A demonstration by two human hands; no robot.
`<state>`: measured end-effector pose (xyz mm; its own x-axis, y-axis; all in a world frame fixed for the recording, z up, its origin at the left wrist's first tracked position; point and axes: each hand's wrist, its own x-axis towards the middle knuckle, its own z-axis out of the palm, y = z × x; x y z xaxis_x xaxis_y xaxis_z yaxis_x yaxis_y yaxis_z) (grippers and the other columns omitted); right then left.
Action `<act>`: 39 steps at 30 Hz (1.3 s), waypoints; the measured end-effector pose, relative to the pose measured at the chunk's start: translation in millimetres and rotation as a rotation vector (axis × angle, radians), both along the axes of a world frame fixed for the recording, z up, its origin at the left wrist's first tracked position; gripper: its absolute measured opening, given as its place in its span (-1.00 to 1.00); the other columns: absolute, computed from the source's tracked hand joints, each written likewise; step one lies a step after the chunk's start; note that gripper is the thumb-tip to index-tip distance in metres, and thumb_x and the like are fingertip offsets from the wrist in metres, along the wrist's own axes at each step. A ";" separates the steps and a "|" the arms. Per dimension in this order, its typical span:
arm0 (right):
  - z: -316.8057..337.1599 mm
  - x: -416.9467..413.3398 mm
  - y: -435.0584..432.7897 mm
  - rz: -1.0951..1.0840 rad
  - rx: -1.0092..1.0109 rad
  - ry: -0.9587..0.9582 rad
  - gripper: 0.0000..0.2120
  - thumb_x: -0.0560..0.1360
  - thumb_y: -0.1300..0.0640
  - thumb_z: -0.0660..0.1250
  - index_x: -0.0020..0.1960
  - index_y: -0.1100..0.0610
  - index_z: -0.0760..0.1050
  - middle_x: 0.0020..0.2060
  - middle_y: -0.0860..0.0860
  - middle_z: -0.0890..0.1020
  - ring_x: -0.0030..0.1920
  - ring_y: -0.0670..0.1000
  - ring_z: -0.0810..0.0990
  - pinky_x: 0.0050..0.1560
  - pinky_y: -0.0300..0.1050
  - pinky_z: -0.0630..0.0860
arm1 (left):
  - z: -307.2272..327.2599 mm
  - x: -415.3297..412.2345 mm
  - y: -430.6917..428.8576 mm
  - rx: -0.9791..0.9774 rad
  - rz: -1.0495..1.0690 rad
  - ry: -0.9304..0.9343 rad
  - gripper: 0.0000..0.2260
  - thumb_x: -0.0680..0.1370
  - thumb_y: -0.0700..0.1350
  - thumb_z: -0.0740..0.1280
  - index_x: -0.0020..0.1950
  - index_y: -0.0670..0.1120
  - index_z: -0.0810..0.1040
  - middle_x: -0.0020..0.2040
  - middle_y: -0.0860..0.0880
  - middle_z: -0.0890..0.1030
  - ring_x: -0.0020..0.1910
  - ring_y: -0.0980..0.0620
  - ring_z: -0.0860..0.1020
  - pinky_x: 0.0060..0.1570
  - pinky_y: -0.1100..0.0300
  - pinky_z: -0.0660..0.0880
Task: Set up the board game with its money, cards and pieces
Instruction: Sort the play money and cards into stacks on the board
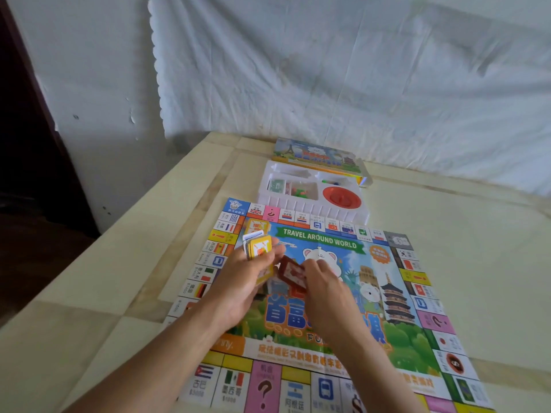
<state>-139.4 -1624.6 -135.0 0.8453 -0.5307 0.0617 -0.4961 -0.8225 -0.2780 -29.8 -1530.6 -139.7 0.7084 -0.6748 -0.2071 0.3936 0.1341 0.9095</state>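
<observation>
The colourful game board lies flat on the table, its banner reading "Travel Around World". Over its upper left part, my left hand grips a fanned stack of yellow-backed cards. My right hand pinches a dark red card just to the right of that stack. A yellow card slot is printed on the board near its top left corner. Both forearms reach in from the bottom edge.
Beyond the board sits a white plastic insert tray with green money, small coloured pieces and a red round dish. The box lid lies behind it against a white sheet. The table's edge runs along the left.
</observation>
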 end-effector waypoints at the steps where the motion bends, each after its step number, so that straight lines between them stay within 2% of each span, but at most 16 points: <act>1: -1.0 0.3 1.8 0.016 -0.006 0.016 -0.69 0.48 0.36 0.21 0.16 0.12 0.28 0.06 0.03 0.41 -0.14 0.06 0.52 -0.31 -0.14 0.40 | 0.1 -1.4 -0.3 0.000 -0.026 0.007 -0.83 0.57 -0.24 0.26 0.10 -0.09 0.59 0.05 -0.03 0.69 0.12 -0.01 0.60 0.04 0.08 0.51; 3: -3.8 1.6 6.2 0.042 -0.010 0.034 -0.66 0.49 0.34 0.22 0.19 0.10 0.23 0.07 0.04 0.40 -0.14 0.07 0.53 -0.33 -0.17 0.33 | -0.1 -2.6 -0.4 0.000 -0.052 0.015 -0.82 0.57 -0.25 0.26 0.09 -0.08 0.60 0.07 -0.02 0.68 0.11 0.00 0.61 0.03 0.08 0.51; 9: -1.1 1.8 3.1 0.004 -0.022 0.024 -0.70 0.50 0.32 0.22 0.17 0.10 0.25 0.06 0.04 0.43 -0.10 0.08 0.54 -0.27 -0.11 0.36 | 0.7 -3.4 2.1 0.007 -0.066 0.009 -0.80 0.58 -0.26 0.24 0.12 -0.10 0.60 0.05 -0.03 0.69 0.04 -0.01 0.63 -0.11 0.14 0.51; 12: -3.6 1.3 4.1 0.034 -0.060 0.056 -0.68 0.49 0.27 0.28 0.16 0.09 0.24 0.07 0.03 0.42 -0.09 0.09 0.56 -0.27 -0.10 0.39 | -0.1 -5.0 2.5 0.042 -0.079 -0.043 -0.79 0.58 -0.26 0.24 0.12 -0.13 0.62 0.05 -0.04 0.69 0.06 -0.02 0.63 -0.07 0.13 0.51; 16: -2.6 0.6 5.0 0.016 -0.087 0.051 -0.73 0.52 0.25 0.24 0.17 0.10 0.25 0.07 0.02 0.43 -0.07 0.09 0.56 -0.28 -0.12 0.33 | -0.9 -4.2 2.7 0.065 -0.088 -0.020 -0.79 0.57 -0.27 0.24 0.09 -0.15 0.64 0.03 -0.10 0.69 0.06 -0.09 0.63 -0.07 0.09 0.54; 21: -0.8 1.4 3.9 -0.006 -0.032 0.040 -0.84 0.54 0.27 0.16 0.08 0.11 0.26 0.00 0.03 0.47 -0.23 0.06 0.45 -0.36 -0.14 0.31 | 1.9 -6.7 1.7 0.065 -0.030 0.001 -0.81 0.59 -0.27 0.22 0.07 -0.15 0.62 -0.01 -0.12 0.69 -0.03 -0.08 0.65 -0.15 0.10 0.55; 23: -3.2 5.3 -1.2 -0.094 0.170 -0.056 -0.98 0.60 0.21 0.10 0.00 0.11 0.27 -0.12 0.01 0.50 -0.28 0.02 0.46 -0.38 -0.17 0.34 | 1.0 -4.7 0.7 0.077 0.064 0.005 -0.82 0.59 -0.27 0.22 0.06 -0.13 0.60 -0.08 -0.10 0.70 -0.08 -0.06 0.64 -0.13 0.06 0.56; 26: -2.1 6.7 -6.1 -0.238 0.860 -0.382 -0.84 0.63 0.18 0.09 -0.07 0.18 0.40 -0.29 0.07 0.53 -0.39 -0.01 0.46 -0.42 -0.17 0.37 | 1.4 -0.4 1.2 0.024 0.108 0.065 -0.85 0.57 -0.30 0.25 0.04 -0.15 0.59 -0.22 -0.11 0.63 -0.21 -0.03 0.57 -0.13 0.06 0.52; 27: 0.2 6.0 -6.1 -0.235 1.030 -0.453 -0.83 0.63 0.20 0.12 -0.09 0.20 0.42 -0.34 0.07 0.51 -0.42 -0.03 0.43 -0.44 -0.17 0.35 | 2.4 -0.3 1.9 0.004 0.079 0.092 -0.87 0.56 -0.29 0.27 0.02 -0.16 0.60 -0.25 -0.09 0.61 -0.25 -0.01 0.54 -0.16 0.08 0.50; 30: 3.8 3.4 -1.1 -0.164 1.310 -0.567 -0.85 0.61 0.24 0.15 -0.03 0.29 0.44 -0.42 0.03 0.48 -0.46 -0.06 0.38 -0.47 -0.24 0.32 | 3.5 -4.8 3.9 -0.019 -0.041 0.089 -0.94 0.46 -0.26 0.38 -0.09 -0.15 0.62 -0.29 -0.09 0.64 -0.32 0.01 0.56 -0.21 0.11 0.46; 32: 2.7 5.1 1.8 -0.135 1.373 -0.599 -0.84 0.62 0.23 0.15 -0.01 0.32 0.44 -0.42 0.04 0.49 -0.46 -0.05 0.39 -0.47 -0.24 0.34 | 2.6 -8.0 3.8 -0.018 -0.077 0.036 -0.92 0.36 -0.21 0.46 -0.16 -0.13 0.67 -0.17 -0.20 0.67 -0.22 -0.08 0.59 -0.13 0.02 0.49; 34: 2.2 6.1 3.4 -0.114 1.393 -0.602 -0.83 0.62 0.21 0.14 -0.01 0.31 0.44 -0.41 0.04 0.49 -0.45 -0.04 0.39 -0.45 -0.23 0.34 | 2.4 -8.9 3.7 0.007 -0.069 -0.006 -0.92 0.35 -0.20 0.48 -0.18 -0.09 0.70 -0.08 -0.26 0.67 -0.14 -0.17 0.61 -0.01 -0.06 0.51; 36: 2.3 5.6 4.0 -0.099 1.368 -0.585 -0.82 0.62 0.19 0.15 0.01 0.30 0.45 -0.38 0.05 0.51 -0.44 -0.05 0.41 -0.43 -0.22 0.37 | 1.1 -7.3 3.4 0.037 -0.040 -0.033 -0.95 0.40 -0.25 0.45 -0.20 -0.11 0.68 -0.11 -0.25 0.68 -0.17 -0.17 0.64 -0.07 -0.04 0.56; 37: 2.6 6.0 3.5 -0.094 1.303 -0.570 -0.83 0.61 0.18 0.17 0.04 0.28 0.45 -0.33 0.05 0.54 -0.42 -0.06 0.44 -0.42 -0.22 0.39 | 1.8 -5.9 3.4 0.047 -0.025 -0.043 -0.94 0.42 -0.26 0.44 -0.19 -0.12 0.66 -0.13 -0.24 0.68 -0.17 -0.18 0.65 -0.08 -0.03 0.57; 39: 0.9 5.2 1.2 -0.092 1.014 -0.544 -0.84 0.57 0.14 0.26 0.13 0.15 0.44 -0.15 0.00 0.57 -0.31 -0.09 0.52 -0.31 -0.24 0.48 | 2.4 -3.4 3.8 0.066 0.003 -0.061 -0.94 0.43 -0.27 0.43 -0.16 -0.13 0.62 -0.15 -0.22 0.69 -0.14 -0.20 0.65 -0.04 -0.08 0.56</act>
